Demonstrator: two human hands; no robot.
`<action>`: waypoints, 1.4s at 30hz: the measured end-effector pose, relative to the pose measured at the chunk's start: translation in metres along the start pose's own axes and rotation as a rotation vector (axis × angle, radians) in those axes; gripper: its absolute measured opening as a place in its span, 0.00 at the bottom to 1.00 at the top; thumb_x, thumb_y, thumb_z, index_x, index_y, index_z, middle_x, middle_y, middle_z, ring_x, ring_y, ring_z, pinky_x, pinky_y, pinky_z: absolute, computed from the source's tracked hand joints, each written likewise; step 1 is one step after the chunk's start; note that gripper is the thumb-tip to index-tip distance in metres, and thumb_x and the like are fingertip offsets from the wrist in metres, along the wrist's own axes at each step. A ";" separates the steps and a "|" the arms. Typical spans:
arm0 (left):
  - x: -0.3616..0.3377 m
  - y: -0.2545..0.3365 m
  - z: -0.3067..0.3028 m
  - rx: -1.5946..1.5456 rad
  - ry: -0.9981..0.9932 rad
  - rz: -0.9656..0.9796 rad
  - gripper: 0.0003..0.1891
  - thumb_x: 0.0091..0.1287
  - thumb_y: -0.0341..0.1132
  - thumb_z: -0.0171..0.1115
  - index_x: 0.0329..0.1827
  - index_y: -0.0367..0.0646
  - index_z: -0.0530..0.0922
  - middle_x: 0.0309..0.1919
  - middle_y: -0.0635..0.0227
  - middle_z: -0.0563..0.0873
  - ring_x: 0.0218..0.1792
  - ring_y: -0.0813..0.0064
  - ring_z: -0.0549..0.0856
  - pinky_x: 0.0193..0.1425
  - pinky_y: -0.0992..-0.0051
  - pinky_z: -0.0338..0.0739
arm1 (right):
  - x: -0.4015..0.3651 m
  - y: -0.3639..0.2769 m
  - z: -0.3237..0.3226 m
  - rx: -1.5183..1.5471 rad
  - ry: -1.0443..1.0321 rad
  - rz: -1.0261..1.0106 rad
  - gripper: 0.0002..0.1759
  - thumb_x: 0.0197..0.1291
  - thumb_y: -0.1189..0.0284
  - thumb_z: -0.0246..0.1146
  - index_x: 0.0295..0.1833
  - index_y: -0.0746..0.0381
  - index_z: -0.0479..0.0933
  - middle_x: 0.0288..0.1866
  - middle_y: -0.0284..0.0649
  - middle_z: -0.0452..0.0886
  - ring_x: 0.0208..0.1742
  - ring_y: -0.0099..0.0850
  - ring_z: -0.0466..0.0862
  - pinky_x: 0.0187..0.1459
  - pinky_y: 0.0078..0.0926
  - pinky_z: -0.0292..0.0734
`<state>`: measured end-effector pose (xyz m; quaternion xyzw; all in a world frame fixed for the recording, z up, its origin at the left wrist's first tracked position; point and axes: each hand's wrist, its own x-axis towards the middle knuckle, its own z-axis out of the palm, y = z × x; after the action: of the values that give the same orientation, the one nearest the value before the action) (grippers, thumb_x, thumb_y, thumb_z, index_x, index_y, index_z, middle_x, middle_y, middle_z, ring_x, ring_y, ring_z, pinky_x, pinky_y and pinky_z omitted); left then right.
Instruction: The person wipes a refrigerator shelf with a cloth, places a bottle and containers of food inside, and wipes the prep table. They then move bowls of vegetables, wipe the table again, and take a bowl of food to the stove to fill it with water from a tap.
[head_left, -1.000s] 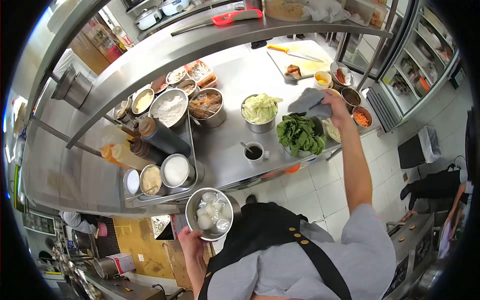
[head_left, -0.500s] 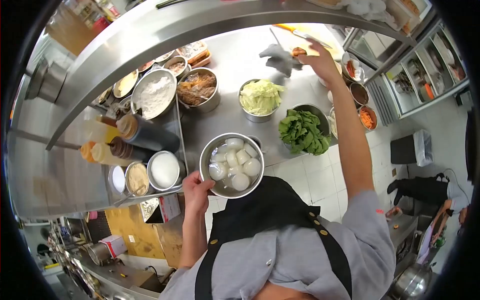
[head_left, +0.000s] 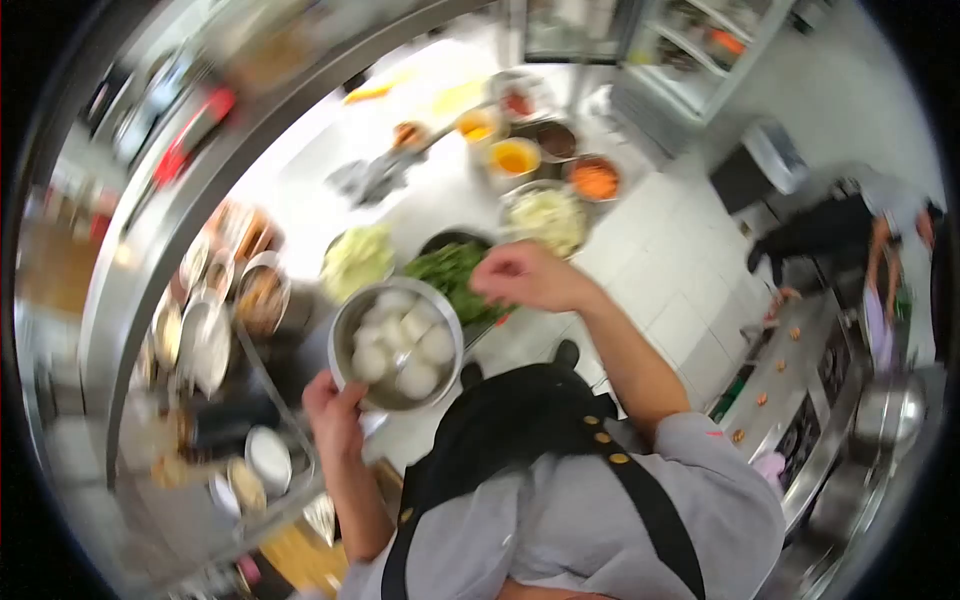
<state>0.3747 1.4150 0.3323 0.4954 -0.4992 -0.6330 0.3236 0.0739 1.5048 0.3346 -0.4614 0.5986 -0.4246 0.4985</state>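
Note:
My left hand (head_left: pixel 335 410) grips the rim of a round metal bowl (head_left: pixel 447 375) at its lower left, thumb over the edge. Smooth white rounded pieces (head_left: pixel 405 340) fill the bowl; their kind I cannot make out. Just right of the bowl, my right hand (head_left: pixel 525 277) hovers with fingers curled in, partly covering a bowl of leafy greens (head_left: pixel 445 272). Anything inside those fingers is hidden. Behind the held bowl sits a container of pale shredded cabbage (head_left: pixel 358 258).
Shredded orange carrot (head_left: pixel 594 178), pale shreds (head_left: pixel 547 218) and orange liquid (head_left: pixel 515 157) stand in containers beyond my right hand. A grey cloth (head_left: pixel 375 180) lies on the counter. Blurred tubs and bottles crowd the left. Another person (head_left: pixel 840 220) works at far right.
My right hand has come back from the far counter to beside the held bowl, its fingers now curled. The view has turned and is blurred. My left hand still holds the bowl.

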 end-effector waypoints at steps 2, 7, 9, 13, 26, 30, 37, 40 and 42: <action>-0.010 0.003 0.040 0.044 -0.061 0.053 0.06 0.44 0.21 0.56 0.26 0.35 0.77 0.20 0.74 0.77 0.19 0.86 0.70 0.22 0.83 0.61 | -0.024 -0.001 -0.029 -0.041 0.045 -0.070 0.12 0.57 0.64 0.63 0.38 0.63 0.78 0.30 0.33 0.81 0.31 0.20 0.79 0.33 0.19 0.74; -0.032 -0.004 0.158 0.014 -0.228 0.116 0.05 0.41 0.20 0.54 0.22 0.35 0.73 0.19 0.73 0.75 0.20 0.83 0.70 0.24 0.82 0.64 | -0.088 0.028 -0.083 -0.230 0.046 -0.060 0.26 0.53 0.49 0.61 0.31 0.65 0.75 0.25 0.44 0.79 0.27 0.37 0.79 0.31 0.33 0.72; -0.037 -0.003 0.201 0.139 -0.411 0.086 0.13 0.41 0.22 0.52 0.32 0.30 0.77 0.28 0.65 0.81 0.29 0.77 0.78 0.36 0.81 0.71 | -0.123 0.049 -0.103 -0.310 0.274 -0.094 0.26 0.50 0.51 0.63 0.31 0.68 0.75 0.25 0.46 0.79 0.28 0.41 0.79 0.32 0.36 0.72; -0.008 -0.035 0.282 0.284 -0.705 0.146 0.10 0.41 0.21 0.52 0.29 0.31 0.76 0.26 0.65 0.81 0.26 0.77 0.78 0.34 0.80 0.71 | -0.208 0.074 -0.146 -0.390 0.537 -0.025 0.13 0.44 0.68 0.58 0.27 0.71 0.75 0.24 0.52 0.78 0.28 0.46 0.80 0.32 0.41 0.73; -0.102 -0.091 0.610 0.679 -2.133 -0.059 0.07 0.59 0.28 0.59 0.26 0.37 0.72 0.37 0.61 0.80 0.29 0.81 0.78 0.29 0.80 0.75 | -0.386 0.156 -0.057 0.089 1.950 0.523 0.12 0.40 0.71 0.56 0.26 0.72 0.76 0.21 0.58 0.75 0.25 0.50 0.79 0.30 0.39 0.75; -0.166 -0.109 0.645 0.717 -2.422 -0.293 0.06 0.63 0.32 0.57 0.35 0.37 0.73 0.55 0.51 0.75 0.41 0.67 0.82 0.34 0.70 0.83 | -0.388 0.134 0.014 0.501 2.362 0.741 0.11 0.42 0.73 0.55 0.23 0.72 0.76 0.17 0.53 0.76 0.18 0.39 0.81 0.23 0.33 0.76; -0.297 -0.163 0.573 1.043 -3.011 -0.122 0.13 0.64 0.33 0.55 0.48 0.39 0.69 0.54 0.53 0.74 0.40 0.59 0.83 0.28 0.66 0.83 | -0.318 0.111 0.166 0.739 3.124 0.868 0.10 0.42 0.74 0.59 0.20 0.71 0.73 0.12 0.43 0.71 0.17 0.26 0.77 0.20 0.28 0.73; -0.339 -0.178 0.501 1.185 -3.180 -0.102 0.17 0.63 0.32 0.55 0.54 0.40 0.65 0.55 0.53 0.72 0.40 0.59 0.83 0.28 0.65 0.83 | -0.284 0.109 0.221 0.968 3.445 0.494 0.09 0.43 0.75 0.57 0.21 0.72 0.75 0.15 0.45 0.76 0.17 0.30 0.79 0.22 0.29 0.76; -0.362 -0.201 0.439 1.330 -3.311 -0.088 0.22 0.63 0.32 0.55 0.59 0.41 0.61 0.54 0.51 0.73 0.40 0.59 0.83 0.30 0.64 0.83 | -0.261 0.100 0.266 1.099 3.618 0.401 0.09 0.43 0.75 0.57 0.21 0.72 0.75 0.16 0.49 0.77 0.18 0.34 0.81 0.22 0.31 0.77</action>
<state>0.0829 1.9375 0.2559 0.5491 0.4061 0.1409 0.7168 0.3441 1.7684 0.2532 -0.7278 -0.1843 0.3914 0.5321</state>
